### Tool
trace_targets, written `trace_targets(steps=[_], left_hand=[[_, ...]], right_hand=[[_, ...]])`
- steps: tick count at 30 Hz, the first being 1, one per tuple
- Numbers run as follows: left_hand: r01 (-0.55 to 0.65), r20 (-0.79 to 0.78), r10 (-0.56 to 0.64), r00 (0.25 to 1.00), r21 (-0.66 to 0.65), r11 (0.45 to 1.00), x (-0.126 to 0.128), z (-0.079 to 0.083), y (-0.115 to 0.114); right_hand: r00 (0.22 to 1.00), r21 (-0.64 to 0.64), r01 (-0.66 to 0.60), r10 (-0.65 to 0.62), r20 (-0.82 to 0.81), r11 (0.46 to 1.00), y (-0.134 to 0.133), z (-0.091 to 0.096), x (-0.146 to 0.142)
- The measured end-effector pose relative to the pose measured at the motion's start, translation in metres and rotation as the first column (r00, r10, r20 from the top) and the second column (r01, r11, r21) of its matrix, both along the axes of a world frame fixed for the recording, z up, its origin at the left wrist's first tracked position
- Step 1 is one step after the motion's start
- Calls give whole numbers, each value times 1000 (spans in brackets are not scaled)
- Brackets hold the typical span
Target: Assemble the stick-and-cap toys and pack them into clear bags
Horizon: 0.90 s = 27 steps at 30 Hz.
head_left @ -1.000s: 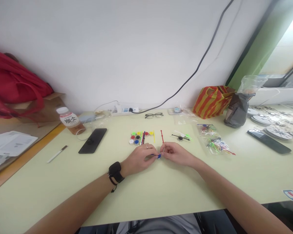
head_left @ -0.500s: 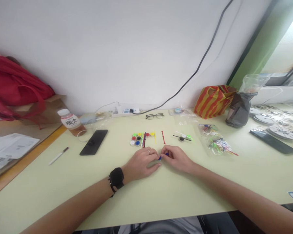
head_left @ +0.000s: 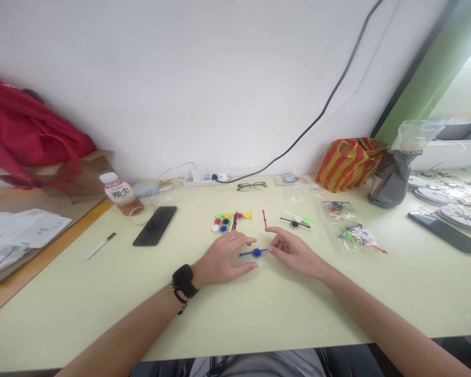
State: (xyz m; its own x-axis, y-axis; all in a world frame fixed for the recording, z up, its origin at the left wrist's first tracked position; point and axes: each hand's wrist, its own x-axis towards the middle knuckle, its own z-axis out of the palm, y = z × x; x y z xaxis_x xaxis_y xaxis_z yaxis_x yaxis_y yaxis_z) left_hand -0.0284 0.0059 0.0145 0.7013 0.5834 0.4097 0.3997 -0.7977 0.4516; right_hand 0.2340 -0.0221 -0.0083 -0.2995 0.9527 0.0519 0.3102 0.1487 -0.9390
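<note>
A blue spinner [head_left: 256,253], a round disc with a slim blue arrow across it, lies on the table between my hands. My left hand [head_left: 220,259] is open to its left, thumb and fingers apart around the arrow's left end. On the other side, my right hand [head_left: 292,254] has its index finger stretched out, and its thumb tip meets or covers the arrow's right end. Beyond them are several coloured discs [head_left: 223,229], a dark bundle of arrows [head_left: 234,221], a yellow arrow [head_left: 251,220] and a red arrow [head_left: 264,219]. A black spinner [head_left: 294,224] lies near white and green arrows.
Clear bags of coloured parts [head_left: 355,235] lie to the right, near a phone [head_left: 445,231]. On the left are a black phone [head_left: 155,226], a pen [head_left: 101,246] and a drink bottle [head_left: 120,195]. Glasses [head_left: 251,186] and a power strip [head_left: 206,178] sit by the wall.
My hands have moved apart and their fingers have spread. The blue disc and arrow, mostly covered by my fingers before, now show together on the table.
</note>
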Motion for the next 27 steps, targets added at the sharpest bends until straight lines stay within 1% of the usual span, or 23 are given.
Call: trace_targets(steps=[2,5,7,8,10,13,15,18,20,22,23,25,27], left_hand=[[0,23,0,1000,-8,1000,-3,1,2],[-19,49,20,999,-14,1000,-8,1,6],[-38,51,39,998,-16,999,-10,0,7],[-43,52,44,998,-17,999,-10,0,8],[-45,59,45,997,-12,999,-11,-1,8],[-42,62,42,997,-8,999,-11,-1,7],[-44,55,45,997,-14,999,-11,0,7],[-53,49,54,997,-20,998,-11,-1,7],[-60,49,61,997,-20,998,-11,-1,7],[-62,45,63,997,-21,998,-11,-1,7],[-62,43,62,997,-21,998,-11,-1,7],[-60,37,60,997,-21,998,-11,-1,7],[-62,38,63,997,-21,998,-11,-1,7]], right_hand=[[999,-57,15,-17,-30,998,-3,5,0],[996,-175,56,-68,-63,983,-7,14,0],[996,-226,66,-79,-50,972,-8,19,2],[998,-235,56,-64,-27,970,-8,22,4],[1000,-220,16,-17,-2,975,-8,26,8],[998,-154,-31,22,-63,988,-5,31,13],[997,-126,-1,-9,-82,992,-3,33,15],[999,-112,54,-54,-1,992,0,31,16],[995,-55,64,-60,74,996,3,26,17],[978,95,85,-102,180,992,6,19,17],[961,192,95,-140,237,977,7,16,18],[922,360,87,-212,324,929,8,11,18],[905,436,60,-233,356,898,8,9,18]])
